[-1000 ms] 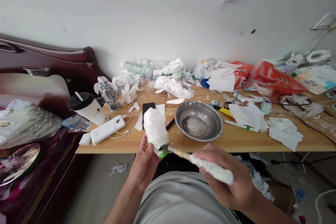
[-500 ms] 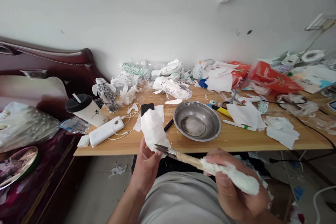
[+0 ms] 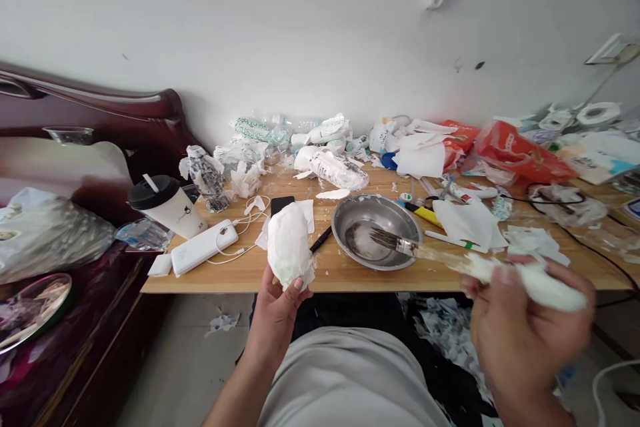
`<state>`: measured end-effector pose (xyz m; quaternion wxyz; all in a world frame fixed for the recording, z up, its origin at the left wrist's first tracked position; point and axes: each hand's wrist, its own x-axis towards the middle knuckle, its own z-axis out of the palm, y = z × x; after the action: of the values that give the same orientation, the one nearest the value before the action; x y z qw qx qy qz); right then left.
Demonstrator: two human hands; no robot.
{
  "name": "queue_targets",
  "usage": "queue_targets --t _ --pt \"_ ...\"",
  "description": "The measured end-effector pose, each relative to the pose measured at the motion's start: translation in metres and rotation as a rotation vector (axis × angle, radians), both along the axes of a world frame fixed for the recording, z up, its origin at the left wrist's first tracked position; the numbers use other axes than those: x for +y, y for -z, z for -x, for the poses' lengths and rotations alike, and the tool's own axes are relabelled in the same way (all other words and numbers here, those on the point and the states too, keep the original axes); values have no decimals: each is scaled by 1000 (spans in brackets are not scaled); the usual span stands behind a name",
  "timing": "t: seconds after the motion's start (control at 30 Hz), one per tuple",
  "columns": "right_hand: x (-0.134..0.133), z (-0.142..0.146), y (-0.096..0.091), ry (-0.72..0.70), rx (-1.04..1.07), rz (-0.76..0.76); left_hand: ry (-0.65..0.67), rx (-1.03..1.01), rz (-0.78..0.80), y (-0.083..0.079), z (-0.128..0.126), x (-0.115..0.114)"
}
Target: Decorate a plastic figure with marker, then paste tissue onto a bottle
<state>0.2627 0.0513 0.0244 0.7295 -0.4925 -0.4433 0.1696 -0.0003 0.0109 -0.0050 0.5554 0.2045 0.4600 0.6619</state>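
A rounded white form (image 3: pixel 289 243) that looks covered in wet paper stands upright in my left hand (image 3: pixel 280 300), whose fingers and thumb are closed round its lower end. My right hand (image 3: pixel 530 320) grips a paintbrush (image 3: pixel 440 255) by its wooden handle, the rear part of which is wrapped in white paper. The dark bristles point left, over the metal bowl (image 3: pixel 377 260). Some liquid seems to lie in the bowl's bottom, though I cannot tell how much. Between the white form and the bowl lies a black pen (image 3: pixel 321 239).
Left on the table are a cup with a black lid (image 3: pixel 167 207), a white power bank (image 3: pixel 204 248) with a cable, and a paper-covered bottle shape (image 3: pixel 206 177). Scraps line the wall. To the right lie a yellow cutter (image 3: pixel 425 213), paper sheets (image 3: pixel 463 221) and red bags (image 3: pixel 520 150).
My right hand has drawn the brush off the white form and moved right, bringing the bristles over the bowl. The left hand keeps its hold, with the white form slightly turned.
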Motion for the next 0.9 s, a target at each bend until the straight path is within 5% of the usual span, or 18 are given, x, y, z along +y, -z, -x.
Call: queue_targets --t 0.17,0.3,0.37,0.43,0.57,0.77,0.9 --pt "42 -28 10 -88 -354 342 -4 -20 14 7 -2 6" --pt "29 -12 6 158 -860 93 19 -133 44 6 -10 12" --pt "5 10 0 170 -937 -58 27 -195 63 4 -16 14" --pt "-19 36 -3 -16 -921 -96 21 -237 80 1 -22 15" --pt "-37 84 12 -545 -657 169 71 -258 84 -1 -35 12" --pt "-17 114 36 -791 -98 458 209 -251 -81 1 -44 5" --pt "-15 114 30 -869 0 504 191 -212 -69 2 -41 2"
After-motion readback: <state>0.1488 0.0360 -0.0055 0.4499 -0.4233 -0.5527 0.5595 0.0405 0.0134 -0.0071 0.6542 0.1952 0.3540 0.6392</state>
